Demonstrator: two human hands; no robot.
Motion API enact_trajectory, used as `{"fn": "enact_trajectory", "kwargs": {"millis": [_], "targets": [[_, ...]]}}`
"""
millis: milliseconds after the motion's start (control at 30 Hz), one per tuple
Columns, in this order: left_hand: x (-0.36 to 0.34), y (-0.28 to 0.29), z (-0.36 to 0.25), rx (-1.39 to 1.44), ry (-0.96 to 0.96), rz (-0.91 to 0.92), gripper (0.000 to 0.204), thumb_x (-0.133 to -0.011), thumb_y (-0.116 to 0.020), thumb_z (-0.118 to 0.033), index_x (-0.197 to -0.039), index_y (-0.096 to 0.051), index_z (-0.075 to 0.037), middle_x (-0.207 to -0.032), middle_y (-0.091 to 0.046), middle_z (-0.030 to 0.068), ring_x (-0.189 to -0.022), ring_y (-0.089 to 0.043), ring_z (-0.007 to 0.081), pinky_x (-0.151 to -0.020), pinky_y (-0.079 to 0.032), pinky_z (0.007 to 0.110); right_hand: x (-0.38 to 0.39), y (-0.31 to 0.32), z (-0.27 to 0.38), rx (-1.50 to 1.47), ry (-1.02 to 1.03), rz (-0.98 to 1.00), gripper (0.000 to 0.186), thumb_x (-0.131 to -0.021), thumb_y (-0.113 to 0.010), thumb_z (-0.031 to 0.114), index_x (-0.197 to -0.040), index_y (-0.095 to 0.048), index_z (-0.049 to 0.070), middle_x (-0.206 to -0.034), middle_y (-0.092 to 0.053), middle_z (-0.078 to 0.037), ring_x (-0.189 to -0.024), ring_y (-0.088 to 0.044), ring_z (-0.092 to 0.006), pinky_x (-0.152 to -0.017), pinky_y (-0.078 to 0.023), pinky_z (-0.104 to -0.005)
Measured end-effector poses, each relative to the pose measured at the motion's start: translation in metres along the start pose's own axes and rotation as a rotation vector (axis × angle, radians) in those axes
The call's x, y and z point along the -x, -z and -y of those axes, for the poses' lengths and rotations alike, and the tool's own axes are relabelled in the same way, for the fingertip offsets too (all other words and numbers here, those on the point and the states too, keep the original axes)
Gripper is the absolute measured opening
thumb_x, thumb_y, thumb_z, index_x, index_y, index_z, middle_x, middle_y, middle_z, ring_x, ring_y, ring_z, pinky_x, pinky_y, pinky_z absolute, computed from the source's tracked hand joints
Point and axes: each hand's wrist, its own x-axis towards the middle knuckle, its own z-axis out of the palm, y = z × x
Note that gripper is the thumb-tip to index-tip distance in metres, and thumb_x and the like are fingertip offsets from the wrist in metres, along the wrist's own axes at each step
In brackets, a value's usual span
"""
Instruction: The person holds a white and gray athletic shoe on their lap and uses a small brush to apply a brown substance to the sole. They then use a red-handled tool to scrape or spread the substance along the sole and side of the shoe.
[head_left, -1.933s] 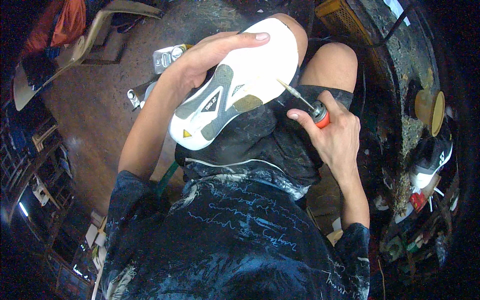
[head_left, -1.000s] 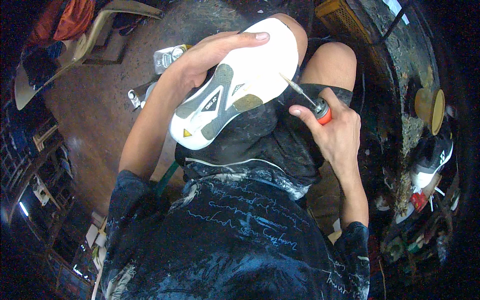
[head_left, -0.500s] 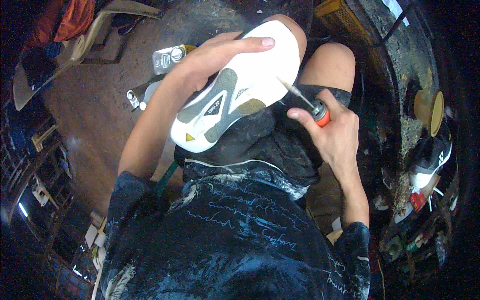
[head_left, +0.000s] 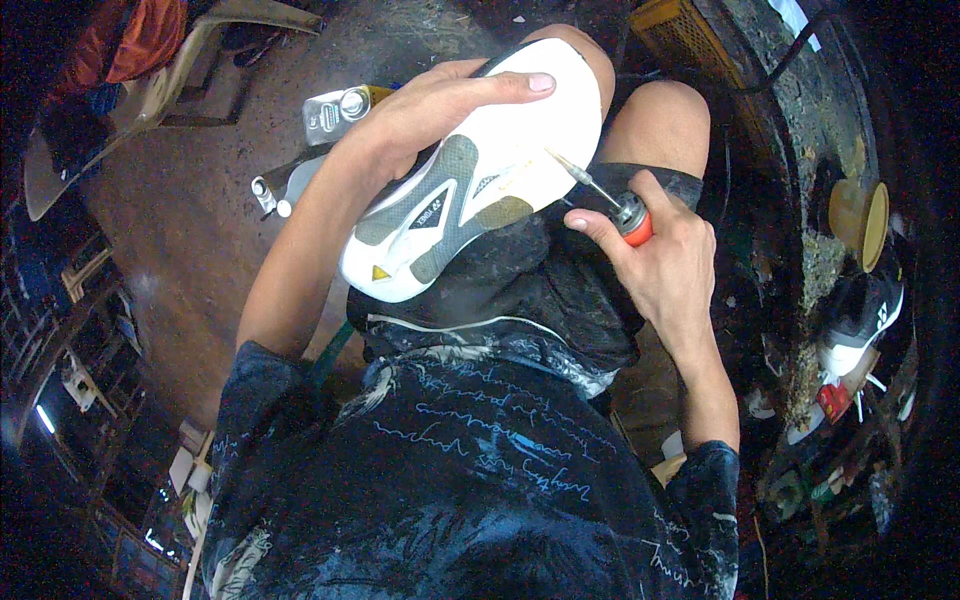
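Observation:
My left hand (head_left: 445,105) grips a shoe (head_left: 520,120) turned sole up over my lap, thumb pressed on its white forefoot; grey textured patches and a small yellow triangle mark the rest of the sole. My right hand (head_left: 668,245) is wrapped round a red-bodied tool (head_left: 634,228) with a dark metal collar, thin shaft and pale, narrow tip. The tip (head_left: 560,160) lies over the white sole near its right side; whether it touches cannot be told.
Metal cans (head_left: 330,115) stand on the floor beyond my left arm. At right, a yellow tub (head_left: 858,225) and a black-and-white shoe (head_left: 862,320) sit along a rough dark ledge (head_left: 820,140). A bent pale board (head_left: 200,25) with red cloth (head_left: 150,40) is at upper left.
The shoe and my left hand have shifted slightly right. The tool and my right hand have moved slightly left, its tip now a little farther over the sole.

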Motion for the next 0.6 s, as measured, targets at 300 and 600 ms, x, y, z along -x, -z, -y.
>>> {"fn": "enact_trajectory", "kwargs": {"millis": [300, 600], "targets": [[-0.0017, -0.0009, 0.0028, -0.015, -0.018, -0.005, 0.081, -0.09, -0.085, -0.055, -0.139, -0.067, 0.008, -0.117, -0.078, 0.0193, -0.101, -0.079, 0.0248, -0.089, -0.063, 0.034, 0.0052, -0.0041, -0.0033, 0.044, 0.045, -0.014, 0.07, -0.087, -0.079, 0.075, -0.099, -0.068, 0.006, -0.073, -0.071, -0.023, -0.067, -0.074, -0.0455, -0.057, -0.059, -0.055], [0.0015, -0.0048, -0.0018, -0.011, -0.011, -0.023, 0.079, -0.091, -0.085, -0.052, -0.138, -0.067, 0.008, -0.118, -0.079, 0.0191, -0.101, -0.079, 0.0244, -0.089, -0.063, 0.034, -0.0018, 0.0053, -0.0012, -0.067, -0.083, 0.036, 0.07, -0.086, -0.08, 0.074, -0.096, -0.07, 0.006, -0.075, -0.072, -0.025, -0.073, -0.075, -0.048, -0.065, -0.059, -0.0556]]}}
